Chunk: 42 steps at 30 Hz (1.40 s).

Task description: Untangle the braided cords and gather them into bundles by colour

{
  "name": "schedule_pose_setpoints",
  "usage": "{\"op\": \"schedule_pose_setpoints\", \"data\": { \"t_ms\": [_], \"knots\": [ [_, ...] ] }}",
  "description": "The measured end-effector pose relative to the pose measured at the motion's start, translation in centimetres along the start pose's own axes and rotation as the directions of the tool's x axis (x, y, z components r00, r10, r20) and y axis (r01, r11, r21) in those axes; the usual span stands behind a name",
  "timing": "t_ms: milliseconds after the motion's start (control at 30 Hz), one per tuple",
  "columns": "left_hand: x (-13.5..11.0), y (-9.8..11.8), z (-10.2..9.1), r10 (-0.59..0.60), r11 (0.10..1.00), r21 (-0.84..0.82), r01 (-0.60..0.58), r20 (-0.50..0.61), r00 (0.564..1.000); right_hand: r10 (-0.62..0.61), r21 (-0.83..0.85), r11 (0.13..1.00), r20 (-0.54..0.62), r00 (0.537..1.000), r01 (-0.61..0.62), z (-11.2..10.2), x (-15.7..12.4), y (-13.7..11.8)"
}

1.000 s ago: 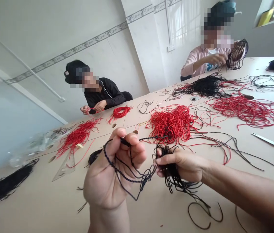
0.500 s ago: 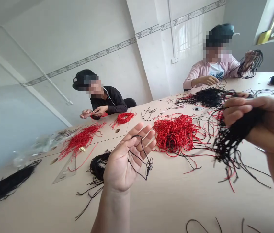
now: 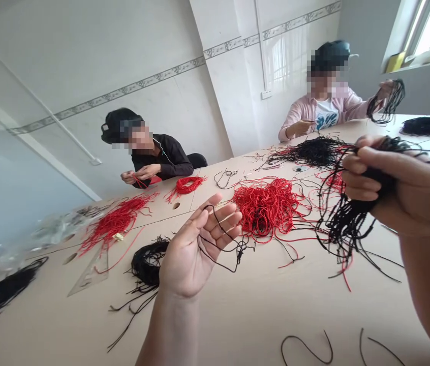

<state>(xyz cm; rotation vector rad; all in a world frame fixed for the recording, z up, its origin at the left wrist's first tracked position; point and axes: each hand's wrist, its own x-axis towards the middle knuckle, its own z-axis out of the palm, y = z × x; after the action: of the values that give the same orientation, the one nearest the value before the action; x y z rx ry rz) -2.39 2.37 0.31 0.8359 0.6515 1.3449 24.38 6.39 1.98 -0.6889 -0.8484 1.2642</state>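
My left hand is palm up above the table, its fingers half curled. A thin knotted black cord is caught by its thumb and forefinger and hangs in a loop across the fingers. My right hand, raised at the right, is closed around a thick bundle of black cords; loose ends dangle below the fist. Between the hands lies a tangled heap of red cords with some black strands. Just behind my left wrist sits a coil of black cord, partly hidden by it.
Across the table, one person in black handles red cord and another in pink holds black cords. Around lie red cords, a red coil, black bundles, a clear triangle ruler and plastic bags.
My right hand has shifted left with its black bundle, which now swings out wider. The view has turned slightly right. My left hand keeps the knotted cord in the same pose.
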Motion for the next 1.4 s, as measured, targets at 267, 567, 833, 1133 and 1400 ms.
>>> {"op": "schedule_pose_setpoints", "data": {
  "t_ms": [267,567,833,1133,1400],
  "knots": [
    [-0.9,-1.7,0.5,0.067,0.945,0.315,-0.091,0.086,0.994,0.155,-0.106,0.986,0.312,0.938,-0.127,1.4,-1.4,3.8],
    [-1.0,-1.4,1.2,0.184,0.979,0.108,-0.174,-0.085,0.979,0.326,-0.211,0.941,0.346,0.880,-0.266,1.8,-1.0,6.8],
    [-0.9,-1.4,1.4,0.238,0.971,0.021,-0.239,-0.202,0.950,0.600,-0.076,0.772,0.413,0.685,-0.631,4.6,-3.3,10.2],
    [-0.6,-2.3,1.6,0.104,0.994,-0.022,-0.111,-0.216,0.971,0.495,0.103,0.824,0.347,0.797,-0.557,4.6,-3.2,9.7],
    [0.7,-1.8,0.3,-0.069,0.998,0.010,0.070,-0.102,0.992,0.330,0.032,0.934,0.294,0.897,-0.355,4.1,-2.3,8.8]
  ]
}}
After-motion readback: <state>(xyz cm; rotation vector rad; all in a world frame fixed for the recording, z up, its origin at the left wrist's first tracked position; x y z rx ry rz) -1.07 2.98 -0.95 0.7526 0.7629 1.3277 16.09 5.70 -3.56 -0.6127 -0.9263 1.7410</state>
